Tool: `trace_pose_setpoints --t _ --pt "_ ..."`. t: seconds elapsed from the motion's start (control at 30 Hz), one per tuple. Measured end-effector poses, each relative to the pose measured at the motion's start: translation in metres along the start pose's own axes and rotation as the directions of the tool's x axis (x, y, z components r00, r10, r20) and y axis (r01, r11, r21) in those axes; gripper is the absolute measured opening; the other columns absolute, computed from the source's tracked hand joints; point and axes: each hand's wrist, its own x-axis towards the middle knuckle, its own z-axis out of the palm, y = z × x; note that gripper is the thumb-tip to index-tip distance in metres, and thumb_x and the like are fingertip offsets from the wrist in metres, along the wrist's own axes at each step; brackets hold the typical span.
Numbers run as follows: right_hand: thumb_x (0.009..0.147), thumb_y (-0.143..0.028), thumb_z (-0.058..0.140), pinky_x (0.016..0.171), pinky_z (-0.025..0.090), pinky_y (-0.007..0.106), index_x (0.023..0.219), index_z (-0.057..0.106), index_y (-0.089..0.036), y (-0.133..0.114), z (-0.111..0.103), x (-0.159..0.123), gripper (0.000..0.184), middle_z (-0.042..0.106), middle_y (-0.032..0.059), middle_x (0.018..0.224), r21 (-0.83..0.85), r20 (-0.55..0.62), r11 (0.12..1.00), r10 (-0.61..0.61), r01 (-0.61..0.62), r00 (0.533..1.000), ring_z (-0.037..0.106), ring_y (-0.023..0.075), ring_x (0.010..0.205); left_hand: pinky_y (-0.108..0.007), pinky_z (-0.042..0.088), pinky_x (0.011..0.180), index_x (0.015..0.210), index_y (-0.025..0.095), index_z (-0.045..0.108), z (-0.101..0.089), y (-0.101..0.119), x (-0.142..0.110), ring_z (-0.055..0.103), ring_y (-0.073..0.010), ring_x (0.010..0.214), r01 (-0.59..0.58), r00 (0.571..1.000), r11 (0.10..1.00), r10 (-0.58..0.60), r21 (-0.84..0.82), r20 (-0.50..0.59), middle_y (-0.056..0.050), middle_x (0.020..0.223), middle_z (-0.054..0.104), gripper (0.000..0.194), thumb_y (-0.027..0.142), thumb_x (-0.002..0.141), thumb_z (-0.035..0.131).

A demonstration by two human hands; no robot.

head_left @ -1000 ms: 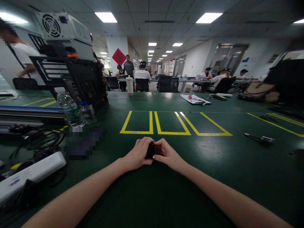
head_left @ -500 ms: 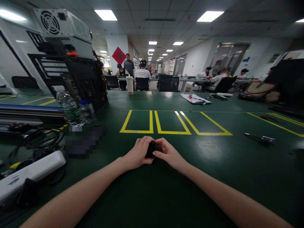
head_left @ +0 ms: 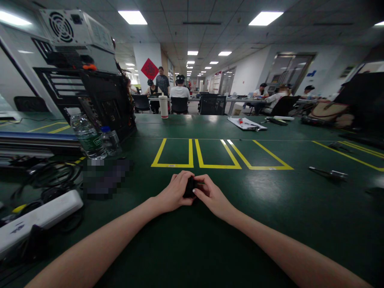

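Observation:
A small black object [head_left: 189, 187] sits between my hands just above or on the green table [head_left: 192, 248]; its kind is too dark and covered to make out. My left hand [head_left: 175, 192] wraps round it from the left, fingers over the top and thumb low on the near side. From the right, my right hand [head_left: 213, 197] pinches its side with thumb and fingers. Just beyond both hands lie yellow tape outlines [head_left: 172, 165] on the tabletop.
To the left stand a water bottle [head_left: 87, 134], a smaller bottle [head_left: 110, 141], an open computer case [head_left: 105, 104] and a white power strip [head_left: 42, 222] with cables. A metal tool [head_left: 328, 173] lies right. Farther back are a white cup [head_left: 163, 106] and a clipboard [head_left: 246, 124]. Several people sit beyond.
Both hands stay in nearly the same place around the black object. My right thumb and fingers have shifted slightly against it, and the whole view has tilted a touch.

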Motion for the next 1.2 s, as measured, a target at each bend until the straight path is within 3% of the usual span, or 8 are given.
trace_pose_setpoints --t 0.13,0.23,0.4,0.6,0.77,0.87,1.03,1.2 --pt "0.077 -0.016 0.049 0.089 0.041 0.042 0.1 0.044 -0.023 0.002 0.003 -0.004 0.025 0.045 0.0039 0.107 -0.166 -0.061 0.984 -0.081 0.07 0.995 0.048 0.0197 0.101 -0.041 0.034 0.088 0.116 0.021 0.028 -0.001 0.001 0.0 0.043 -0.0249 0.105 0.0 1.0 1.0 0.0 -0.008 0.003 -0.008 0.114 0.042 0.057 0.02 0.069 0.06" --pt "0.074 -0.013 0.05 0.089 0.041 0.04 0.095 0.045 -0.022 0.004 0.004 -0.004 0.024 0.044 0.0039 0.108 -0.197 -0.087 0.976 -0.111 0.092 0.99 0.047 0.0192 0.102 -0.041 0.034 0.088 0.116 0.021 0.029 -0.002 0.001 0.0 0.043 -0.0247 0.105 0.01 1.0 1.0 -0.01 -0.018 0.013 -0.008 0.113 0.042 0.057 0.02 0.069 0.061" --pt "0.077 -0.016 0.045 0.081 0.044 0.038 0.099 0.043 -0.023 0.01 0.001 -0.001 0.023 0.051 0.0027 0.097 -0.178 -0.139 0.984 -0.008 -0.017 0.99 0.053 0.018 0.091 -0.041 0.037 0.086 0.114 0.019 0.032 -0.002 0.0 0.002 0.045 -0.024 0.101 0.052 0.998 0.998 -0.052 -0.038 0.02 -0.008 0.111 0.043 0.052 0.024 0.07 0.06" --pt "0.082 -0.028 0.042 0.089 0.037 0.04 0.107 0.044 -0.023 0.011 -0.012 0.001 0.026 0.05 0.005 0.106 -0.326 -0.244 0.933 0.069 -0.149 0.967 0.048 0.0209 0.102 -0.042 0.041 0.08 0.114 0.02 0.034 0.004 -0.012 0.006 0.049 -0.0249 0.097 0.202 0.979 0.974 -0.202 -0.106 0.015 -0.008 0.108 0.048 0.05 0.033 0.072 0.059" --pt "0.067 -0.051 0.057 0.09 0.035 0.042 0.115 0.04 -0.021 0.004 -0.026 -0.003 0.059 0.041 0.0085 0.117 -0.521 -0.127 0.829 0.161 -0.204 0.979 0.04 0.0258 0.109 -0.041 0.042 0.081 0.115 0.019 0.036 0.01 -0.017 0.007 0.049 -0.025 0.098 0.307 0.951 0.936 -0.309 -0.174 0.018 -0.009 0.11 0.048 0.052 0.035 0.071 0.06" --pt "0.062 -0.054 0.06 0.093 0.032 0.043 0.119 0.038 -0.02 0.004 -0.029 -0.004 0.07 0.037 0.0093 0.12 -0.653 -0.101 0.728 0.188 -0.208 0.977 0.033 0.0282 0.113 -0.043 0.039 0.085 0.117 0.019 0.036 0.012 -0.015 0.008 0.048 -0.0268 0.101 0.319 0.946 0.929 -0.325 -0.186 -0.004 -0.009 0.112 0.047 0.058 0.038 0.069 0.062" --pt "0.073 -0.043 0.052 0.09 0.032 0.045 0.119 0.04 -0.023 0.012 -0.023 0.003 0.052 0.04 0.0087 0.118 -0.758 -0.102 0.637 0.098 -0.141 0.99 0.036 0.0275 0.111 -0.044 0.036 0.088 0.12 0.018 0.035 0.015 -0.019 0.008 0.044 -0.0293 0.106 0.293 0.953 0.935 -0.303 -0.201 -0.021 -0.011 0.117 0.044 0.071 0.047 0.063 0.066" --pt "0.076 -0.031 0.051 0.084 0.037 0.041 0.105 0.049 -0.023 0.011 -0.023 0.009 0.03 0.047 0.0067 0.108 -0.729 -0.06 0.681 0.041 -0.072 0.997 0.043 0.0243 0.101 -0.042 0.038 0.088 0.118 0.019 0.036 0.017 -0.023 0.007 0.045 -0.0262 0.107 0.296 0.952 0.931 -0.305 -0.215 -0.012 -0.01 0.117 0.044 0.061 0.041 0.068 0.064"
